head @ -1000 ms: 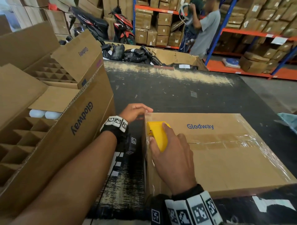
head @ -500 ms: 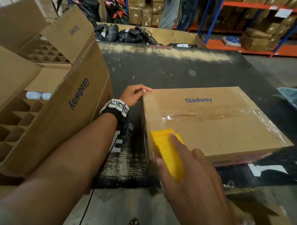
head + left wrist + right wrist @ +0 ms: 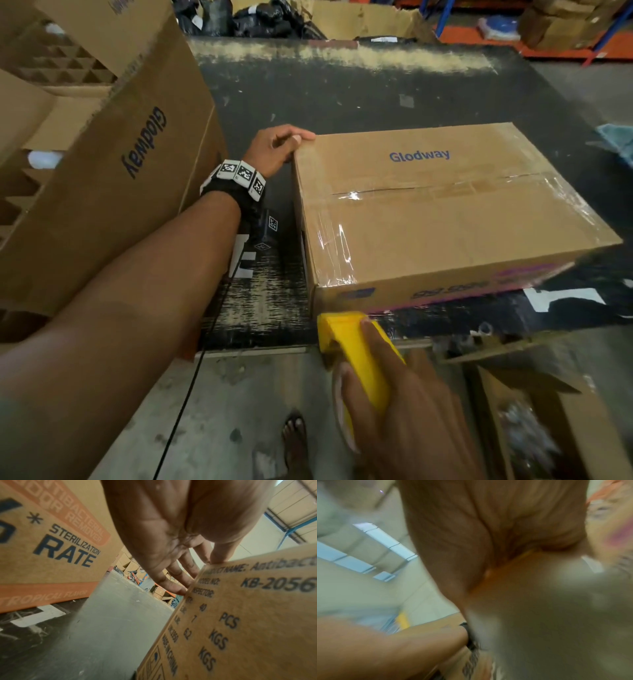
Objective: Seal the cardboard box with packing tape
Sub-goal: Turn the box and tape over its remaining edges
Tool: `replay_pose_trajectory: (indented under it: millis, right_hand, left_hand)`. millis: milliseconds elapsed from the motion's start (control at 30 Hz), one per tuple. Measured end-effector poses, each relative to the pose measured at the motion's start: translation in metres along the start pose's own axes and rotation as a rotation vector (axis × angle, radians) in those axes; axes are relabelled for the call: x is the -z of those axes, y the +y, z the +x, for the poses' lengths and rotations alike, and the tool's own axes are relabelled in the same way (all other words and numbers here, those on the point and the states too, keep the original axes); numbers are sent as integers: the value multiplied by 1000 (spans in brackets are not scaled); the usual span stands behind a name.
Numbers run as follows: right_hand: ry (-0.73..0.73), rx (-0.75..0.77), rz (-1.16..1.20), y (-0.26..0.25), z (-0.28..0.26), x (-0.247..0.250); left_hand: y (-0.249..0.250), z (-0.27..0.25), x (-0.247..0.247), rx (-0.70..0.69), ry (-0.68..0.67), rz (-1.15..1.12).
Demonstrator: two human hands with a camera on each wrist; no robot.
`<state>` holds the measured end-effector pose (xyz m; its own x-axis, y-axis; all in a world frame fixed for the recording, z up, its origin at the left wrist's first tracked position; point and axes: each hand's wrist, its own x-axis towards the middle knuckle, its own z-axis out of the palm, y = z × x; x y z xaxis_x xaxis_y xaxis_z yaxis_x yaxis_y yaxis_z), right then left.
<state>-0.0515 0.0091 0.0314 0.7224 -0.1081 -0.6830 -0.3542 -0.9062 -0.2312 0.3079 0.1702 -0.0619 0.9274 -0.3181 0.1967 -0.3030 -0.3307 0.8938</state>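
Note:
The closed cardboard box (image 3: 445,219) marked Glodway lies on the black table (image 3: 342,96). Clear tape (image 3: 428,190) covers its top seam, and a strip (image 3: 337,253) runs down the top near its left edge to the near-left corner. My left hand (image 3: 286,145) rests on the far-left corner. In the left wrist view its thumb (image 3: 217,559) touches the box's (image 3: 248,615) top edge and its fingers (image 3: 178,586) lie fairly straight against the far edge. My right hand (image 3: 404,418) grips the yellow tape dispenser (image 3: 356,346) just below the near-left corner, past the table edge. The right wrist view is blurred.
A large open Glodway carton (image 3: 102,198) with cardboard dividers stands close on the left (image 3: 51,536). A carton of black items (image 3: 260,17) sits behind the table. An open box (image 3: 548,428) stands on the floor at lower right. My sandalled foot (image 3: 294,442) is below.
My right hand has pulled the dispenser from the box's top left edge toward me, past the near-left corner and below the table edge. The left hand has stayed on the far-left corner.

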Motion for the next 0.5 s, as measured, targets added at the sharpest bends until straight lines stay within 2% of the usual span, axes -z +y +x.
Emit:
replay_pose_trajectory:
  millis: [33,67,100,133,233,300,400,500]
  right_hand:
    - [74,105,51,16,7,-20]
    - [51,76,39,19,19,-42]
    - [97,45,160,28,27,-47]
    - [115,19,179,36,36,-44]
    - [149,146,296,46,33,-39]
    - [238,212,348,52,36,-26]
    - [285,257,402,59,42,-13]
    - [310,306,408,71,53,-12]
  left_hand:
    - [0,0,0,2,4,5]
    - [0,1,0,-4,4,9]
    - [1,0,-1,-10,-4,14]
    - [2,0,-1,-22,-4,28]
    - [3,-7,-1,-7,-27,98]
    - [8,-16,-3,-13,14,170]
    - [35,-62,-8,-99,117,160]
    - [68,-131,-23,-173,130,125]
